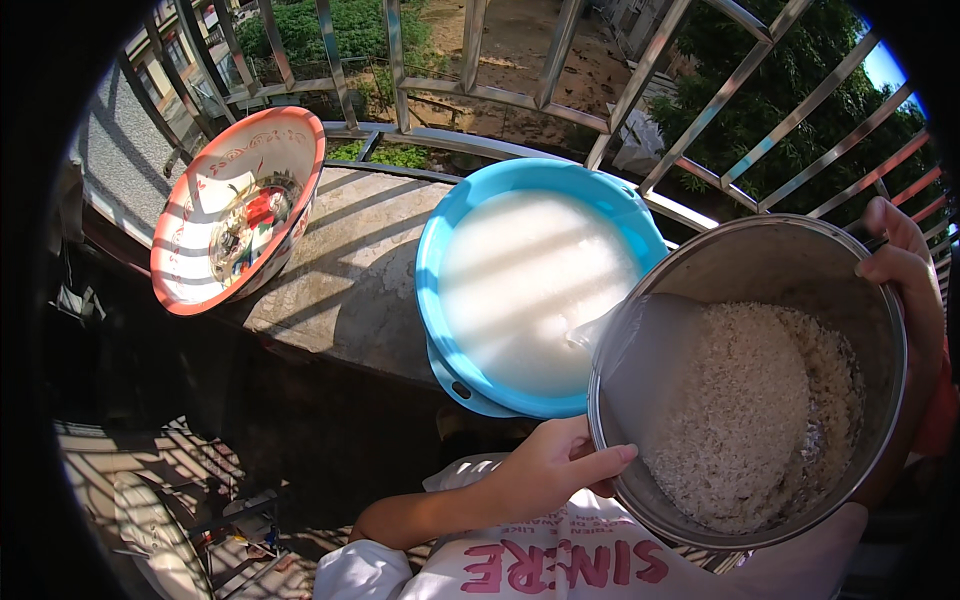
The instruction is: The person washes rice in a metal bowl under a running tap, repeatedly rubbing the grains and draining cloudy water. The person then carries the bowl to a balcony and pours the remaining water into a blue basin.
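Observation:
Both of my hands grip a stainless steel pot [874, 450], which tilts left over a light blue plastic basin [431, 292]. My left hand [559, 457] clasps the near rim, thumb over the edge. At the far right side, my right hand [900, 255] holds the pot by its rim near a dark part that is mostly hidden. Wet rice grains [739, 420] lie heaped inside the pot. Cloudy water [645, 367] gathers at the lowered side and pours over the lip. Milky water [532, 277] fills much of the basin, striped by shadows.
The blue basin stands on a concrete ledge [360, 255]. Left of it, an orange-rimmed enamel basin [199, 195] with painted decoration leans at an angle. A metal railing [502, 90] borders the ledge's far side. A chair-like object [161, 532] is at lower left.

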Available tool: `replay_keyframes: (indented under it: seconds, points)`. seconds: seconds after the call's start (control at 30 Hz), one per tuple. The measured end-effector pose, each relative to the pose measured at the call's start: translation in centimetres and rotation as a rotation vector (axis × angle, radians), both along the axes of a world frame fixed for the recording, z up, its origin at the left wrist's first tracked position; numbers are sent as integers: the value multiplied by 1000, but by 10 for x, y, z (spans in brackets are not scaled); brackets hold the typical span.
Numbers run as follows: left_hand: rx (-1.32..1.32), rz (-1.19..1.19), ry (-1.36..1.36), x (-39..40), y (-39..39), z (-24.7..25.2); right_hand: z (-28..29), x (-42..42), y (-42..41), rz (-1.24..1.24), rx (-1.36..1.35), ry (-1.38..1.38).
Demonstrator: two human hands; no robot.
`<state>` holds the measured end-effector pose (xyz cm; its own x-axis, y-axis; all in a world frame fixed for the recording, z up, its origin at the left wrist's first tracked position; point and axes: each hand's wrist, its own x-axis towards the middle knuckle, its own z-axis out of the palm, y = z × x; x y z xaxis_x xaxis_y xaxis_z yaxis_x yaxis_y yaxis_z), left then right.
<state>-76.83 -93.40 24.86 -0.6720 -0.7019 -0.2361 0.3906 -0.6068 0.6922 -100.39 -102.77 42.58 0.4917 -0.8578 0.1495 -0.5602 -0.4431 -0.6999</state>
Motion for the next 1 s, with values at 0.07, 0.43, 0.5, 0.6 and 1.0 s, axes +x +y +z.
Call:
replay_keyframes:
  seconds: [0.07,0.43,0.5,0.6,1.0]
  points:
    - [-8,30,-4,-1,0,0,0,3,1,-27,18,12]
    - [9,-41,-25,3,-1,1,0,-10,-11,128,49,-29]
    - [20,-36,-12,4,-1,1,-3,-8,-8,85,-28,1]
    - [20,-23,-12,4,0,-2,-4,-4,-6,-26,-62,0]
    - [-1,-14,-31,4,0,1,-2,-8,-25,358,-40,-67]
